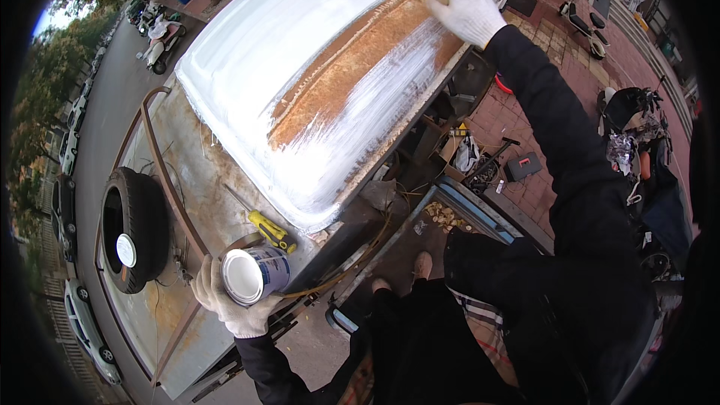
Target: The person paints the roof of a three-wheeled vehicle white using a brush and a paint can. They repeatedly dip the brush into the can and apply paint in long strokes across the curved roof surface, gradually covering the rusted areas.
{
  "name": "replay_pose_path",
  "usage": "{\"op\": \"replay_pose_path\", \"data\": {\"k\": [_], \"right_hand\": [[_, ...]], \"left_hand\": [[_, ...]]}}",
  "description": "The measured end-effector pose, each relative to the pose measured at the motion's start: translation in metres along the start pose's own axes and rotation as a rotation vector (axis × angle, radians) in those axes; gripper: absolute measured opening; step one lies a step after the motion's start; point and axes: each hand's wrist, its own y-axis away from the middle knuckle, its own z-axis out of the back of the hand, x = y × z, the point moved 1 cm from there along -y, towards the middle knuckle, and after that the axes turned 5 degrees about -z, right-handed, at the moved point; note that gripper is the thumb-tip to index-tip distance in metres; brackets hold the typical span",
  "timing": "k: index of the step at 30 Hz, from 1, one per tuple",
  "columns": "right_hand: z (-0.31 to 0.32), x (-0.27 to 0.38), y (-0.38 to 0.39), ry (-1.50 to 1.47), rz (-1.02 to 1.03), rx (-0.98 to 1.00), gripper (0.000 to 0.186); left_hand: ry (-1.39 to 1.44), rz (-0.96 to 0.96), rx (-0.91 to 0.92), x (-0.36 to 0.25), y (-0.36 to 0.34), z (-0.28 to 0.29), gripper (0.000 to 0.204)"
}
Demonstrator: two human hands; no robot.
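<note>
A white cotton glove covers my left hand, whose fingers wrap round an opened paint can with white paint inside. Up at the far right, my gloved right hand is closed at the edge of a large curved panel. What it grips is hidden by the glove. Much of the panel is coated white, with streaky strokes on its near part. A bare rusty brown band runs across it, ending by my right hand. Just beyond the can lies a yellow-handled screwdriver.
A black tire with a round white lid on it stands on the rusty metal bed at left. A bent brown metal rail crosses the bed. Right of the panel are a blue-edged frame and a dark toolbox.
</note>
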Motion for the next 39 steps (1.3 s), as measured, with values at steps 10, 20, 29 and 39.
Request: {"op": "replay_pose_path", "data": {"k": [10,20,29,39], "right_hand": [[0.009,0.273,0.082,-0.522,0.431,0.203,0.032],[-0.014,0.082,0.042,-1.092,-0.284,0.346,0.033],[-0.014,-0.174,-0.017,-0.496,-0.313,-0.345,0.045],[-0.012,0.029,0.111,-0.465,0.240,-0.141,0.017]], "left_hand": [[0.048,0.013,-0.023,-0.005,-0.004,0.003,0.134],[0.035,0.027,0.027,-0.004,-0.002,0.005,0.135],[-0.014,0.101,0.186,-0.003,-0.003,0.017,0.154],[-0.136,0.040,0.243,0.003,-0.003,0.014,0.155]]}}
